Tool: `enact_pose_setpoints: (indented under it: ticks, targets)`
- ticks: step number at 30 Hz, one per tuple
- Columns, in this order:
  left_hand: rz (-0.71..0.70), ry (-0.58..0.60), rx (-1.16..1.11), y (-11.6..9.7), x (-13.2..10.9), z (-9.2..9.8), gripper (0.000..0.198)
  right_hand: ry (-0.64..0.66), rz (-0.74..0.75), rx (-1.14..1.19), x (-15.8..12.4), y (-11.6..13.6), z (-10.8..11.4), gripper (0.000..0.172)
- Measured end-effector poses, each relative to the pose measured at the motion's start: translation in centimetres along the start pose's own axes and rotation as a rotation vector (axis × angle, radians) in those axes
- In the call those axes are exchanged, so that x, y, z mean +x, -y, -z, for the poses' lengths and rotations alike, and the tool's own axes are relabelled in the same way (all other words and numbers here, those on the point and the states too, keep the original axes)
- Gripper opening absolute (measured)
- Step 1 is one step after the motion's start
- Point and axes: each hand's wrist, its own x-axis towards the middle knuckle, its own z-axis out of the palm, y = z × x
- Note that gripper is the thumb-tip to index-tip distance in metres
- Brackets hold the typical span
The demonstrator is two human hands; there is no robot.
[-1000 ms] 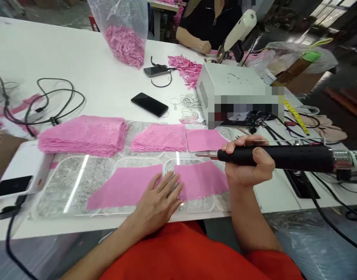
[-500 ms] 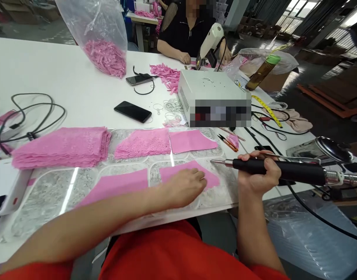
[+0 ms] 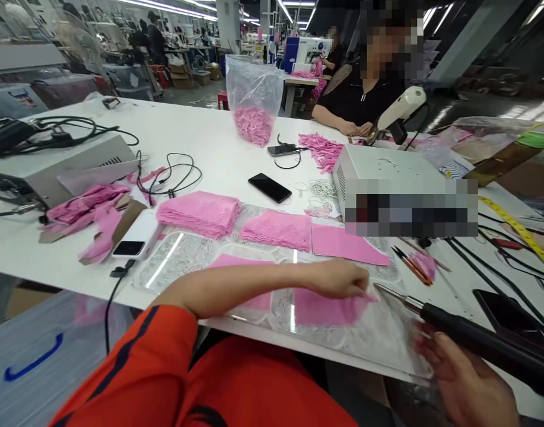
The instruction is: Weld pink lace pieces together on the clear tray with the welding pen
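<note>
My left hand [image 3: 340,277] is closed in a pinch on the right tip of a flat pink fabric piece [image 3: 320,308], which looks slightly raised and blurred there. My right hand [image 3: 471,379], partly smeared by motion, grips a black handheld tool [image 3: 471,335] with a tapered metal tip. That tip points left, just right of the pinched corner. Another pink piece [image 3: 240,261] lies flat on the patterned mat [image 3: 165,261], partly under my left forearm. Behind them sit two stacks of pink lace pieces [image 3: 198,213] [image 3: 278,230] and a smooth pink piece [image 3: 343,242].
A grey box unit [image 3: 387,169] stands behind the mat, with tweezers [image 3: 412,265] before it. A phone [image 3: 269,187], a bag of pink scraps [image 3: 254,121] and a white power bank [image 3: 138,234] are around. Cables run at right; a co-worker [image 3: 365,95] sits opposite.
The view has swung left. My left hand, which lay on the pink piece, now pinches its right corner and lifts it a little. The tool tilts more, its tip higher than its rear.
</note>
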Motion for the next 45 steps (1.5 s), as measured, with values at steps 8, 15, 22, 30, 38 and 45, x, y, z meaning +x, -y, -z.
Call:
enact_pose_setpoints:
  ticks: [8,15,22,30,38,45]
  targets:
    - [0.2,-0.417,-0.553,6.5,-17.3,4.3,0.025,0.519,0.201,-0.361,-5.1,2.7,-5.7,0.038]
    - [0.337,-0.511,-0.478,8.5,-25.6,0.2,0.019,0.867,0.83,-0.419,-6.5,4.8,-15.2,0.017]
    - [0.272,-0.494,-0.42,8.7,-27.6,-1.4,0.015,0.96,1.067,-0.544,-7.0,4.7,-16.9,0.014]
    - [0.325,-0.452,-0.202,8.0,-29.3,-1.3,0.02,0.937,1.147,-0.497,-7.2,4.4,-17.0,0.014]
    - [0.354,-0.407,-0.069,7.0,-31.2,-1.3,0.027,0.927,1.187,-0.494,-7.4,4.5,-17.2,0.015]
    - [0.316,-0.466,0.079,7.1,-32.4,-3.0,0.017,0.943,1.202,-0.5,-7.3,4.1,-18.0,0.017]
